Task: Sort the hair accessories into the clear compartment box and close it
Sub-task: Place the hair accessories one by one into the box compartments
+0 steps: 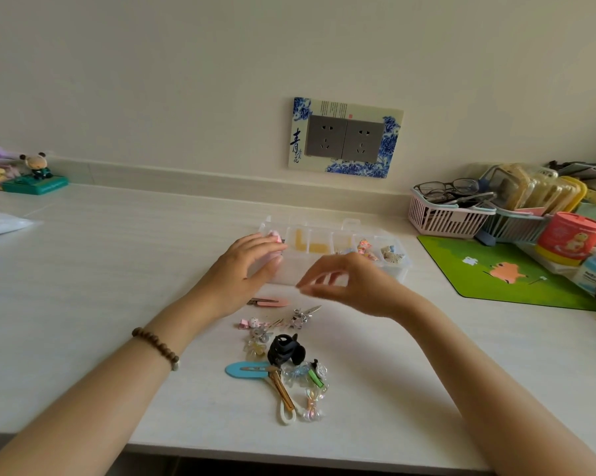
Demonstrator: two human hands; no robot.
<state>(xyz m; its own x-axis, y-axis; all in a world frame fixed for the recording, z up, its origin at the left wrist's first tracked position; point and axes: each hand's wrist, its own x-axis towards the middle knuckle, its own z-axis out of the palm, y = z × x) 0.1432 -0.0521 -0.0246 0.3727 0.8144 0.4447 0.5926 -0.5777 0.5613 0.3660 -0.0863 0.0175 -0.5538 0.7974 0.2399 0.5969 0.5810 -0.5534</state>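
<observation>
Sitting well to the left of the clear compartment box, against the wall, is a small toy figure on a teal base. Nearer the box, the left hand, its wrist ringed by a bead bracelet, lies against the box's left end with fingers stretched out. A pink piece shows at the fingertips, but I cannot tell whether the hand grips it or it sits in the end compartment. The box rests on the white table; its middle compartments hold yellow pieces and its right end holds small colourful accessories. Just in front of the box lies the unsorted pile: a pink snap clip, a black claw clip, a blue snap clip and several smaller bits. The right hand hovers over the box's front edge, blurred, fingers loosely curled with nothing visible between them, apart from the left hand. Right of the box stand a pink basket holding glasses and a green mat.
</observation>
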